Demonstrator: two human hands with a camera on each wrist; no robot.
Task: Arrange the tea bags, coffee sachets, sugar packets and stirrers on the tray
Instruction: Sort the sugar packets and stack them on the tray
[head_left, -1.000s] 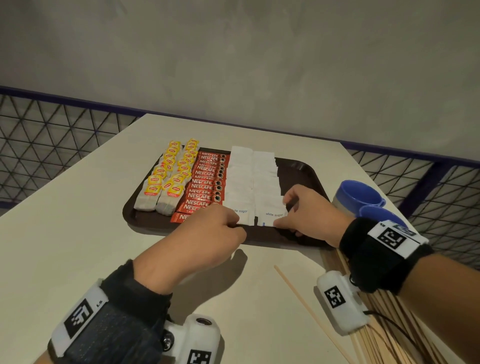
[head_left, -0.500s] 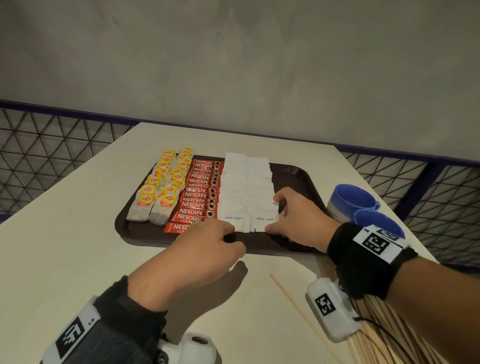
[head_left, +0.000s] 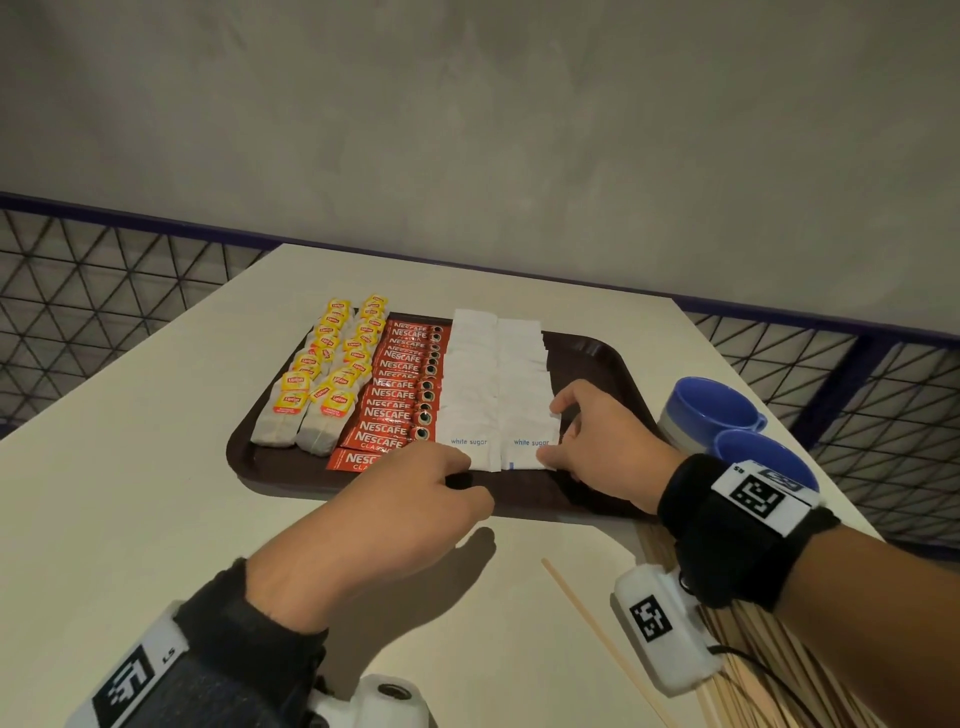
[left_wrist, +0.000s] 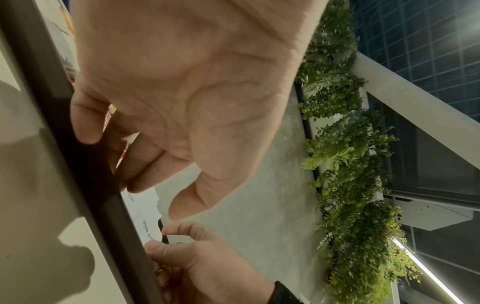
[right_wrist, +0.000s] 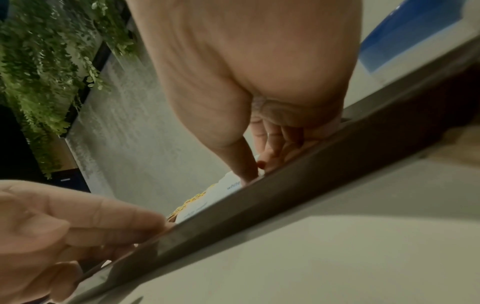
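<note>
Squaring the white sugar packets (head_left: 498, 395) on the brown tray (head_left: 613, 364), the right hand (head_left: 602, 447) pinches their right edge between thumb and forefinger; the left hand (head_left: 405, 499), fingers curled, touches their near edge. Wooden stirrers (head_left: 769, 686), right of the tray, likely come next.

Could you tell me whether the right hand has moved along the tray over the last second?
No. The right hand still holds the right edge of the nearest sugar packet, near the tray's front right corner; only the camera shifted.
</note>
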